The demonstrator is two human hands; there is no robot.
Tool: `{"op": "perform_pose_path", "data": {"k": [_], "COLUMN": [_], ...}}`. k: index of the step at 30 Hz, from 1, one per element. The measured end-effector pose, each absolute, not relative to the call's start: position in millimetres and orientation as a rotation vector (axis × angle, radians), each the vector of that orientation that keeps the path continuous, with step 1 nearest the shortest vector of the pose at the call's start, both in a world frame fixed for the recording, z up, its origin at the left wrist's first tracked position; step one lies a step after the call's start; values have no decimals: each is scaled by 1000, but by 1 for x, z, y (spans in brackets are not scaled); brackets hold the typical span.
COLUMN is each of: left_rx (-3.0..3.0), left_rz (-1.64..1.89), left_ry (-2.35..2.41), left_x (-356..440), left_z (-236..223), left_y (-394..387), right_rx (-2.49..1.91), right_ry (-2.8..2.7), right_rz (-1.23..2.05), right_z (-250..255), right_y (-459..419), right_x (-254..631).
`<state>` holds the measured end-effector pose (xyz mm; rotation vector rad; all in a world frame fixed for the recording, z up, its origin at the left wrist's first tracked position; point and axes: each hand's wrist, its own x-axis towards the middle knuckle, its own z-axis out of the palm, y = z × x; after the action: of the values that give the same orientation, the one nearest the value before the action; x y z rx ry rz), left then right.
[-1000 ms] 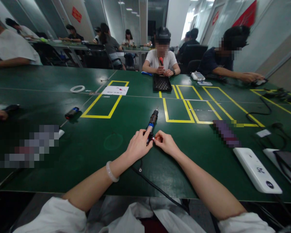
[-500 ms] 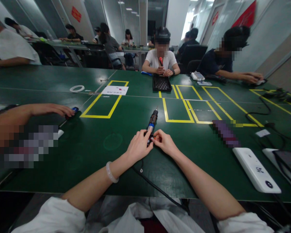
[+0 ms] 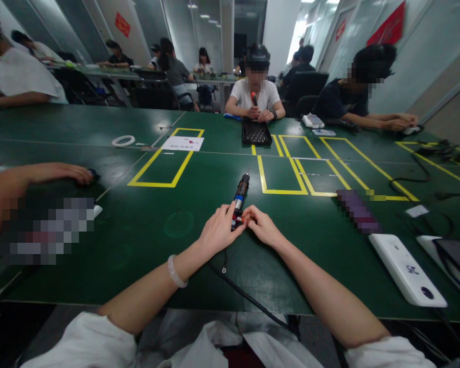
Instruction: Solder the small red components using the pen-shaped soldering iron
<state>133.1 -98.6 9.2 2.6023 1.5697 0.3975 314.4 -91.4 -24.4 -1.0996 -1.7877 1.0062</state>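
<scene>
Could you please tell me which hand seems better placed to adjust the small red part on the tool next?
Probably the right hand: its fingertips are bunched beside the small red part, while the left hand rests on the tool, seeming to steady it.

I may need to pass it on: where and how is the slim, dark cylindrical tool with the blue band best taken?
Probably from above, pinching the tool across its dark barrel, just beyond the blue band. That grip is rounded and uncovered, whereas the left hand partly covers the near end and the far tip looks thin.
</scene>
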Motion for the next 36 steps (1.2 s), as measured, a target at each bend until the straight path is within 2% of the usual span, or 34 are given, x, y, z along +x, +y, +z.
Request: {"op": "perform_pose_path", "data": {"k": [13,20,36], "left_rx": [2664,2654,2051], "left_rz": [237,187,54], "left_ry": [1725,1795,2362], "left_x": [137,114,-82], "left_z": [17,16,2], "left_y": [-92,-72,26], "right_rx": [-1096,-1080,-1122], "right_ry": [-1697,-1719,-1774], "right_rz": [1057,1067,1057], "right_z": [-28,-30,-22], "right_y": [-89,-88,-93], "right_x": [315,318,316]}}
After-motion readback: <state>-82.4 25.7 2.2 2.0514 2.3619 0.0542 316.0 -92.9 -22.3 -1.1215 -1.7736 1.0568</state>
